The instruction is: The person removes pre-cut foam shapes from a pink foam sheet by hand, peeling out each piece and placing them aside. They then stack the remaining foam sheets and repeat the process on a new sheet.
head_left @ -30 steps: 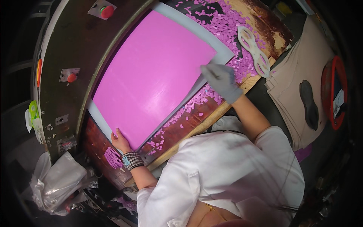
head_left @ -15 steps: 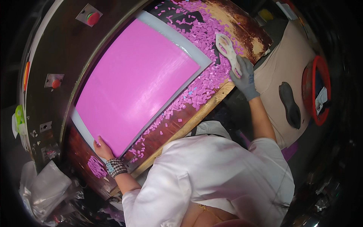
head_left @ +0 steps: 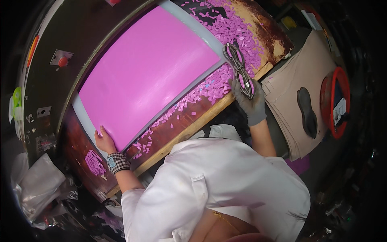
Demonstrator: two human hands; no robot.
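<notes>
A large glossy pink sheet (head_left: 149, 68) lies on a pale grey board (head_left: 75, 107) across the worktable. My left hand (head_left: 105, 142) is bare, with a checked band at the wrist, and grips the sheet's near left corner. In my right hand (head_left: 250, 105), which wears a grey glove, is a sole-shaped cutting die (head_left: 239, 66) with dark metal outlines and openings through it. The gloved fingers close round its near end. The die is raised beside the right corner of the sheet, over a spread of small pink offcuts (head_left: 219, 82).
A dark machine panel with a red button (head_left: 63, 61) stands along the left. Pink strips (head_left: 95, 163) lie on the table's left end. To the right are stacked beige sheets (head_left: 286, 92), a black sole-shaped piece (head_left: 307, 113) and a red bin (head_left: 341, 129). A wooden rail (head_left: 177, 140) edges the table.
My right hand has drawn nearer and turned the die, so its dark outlined side shows instead of the pale one. My left hand stays at the sheet's corner. The view has shifted somewhat.
</notes>
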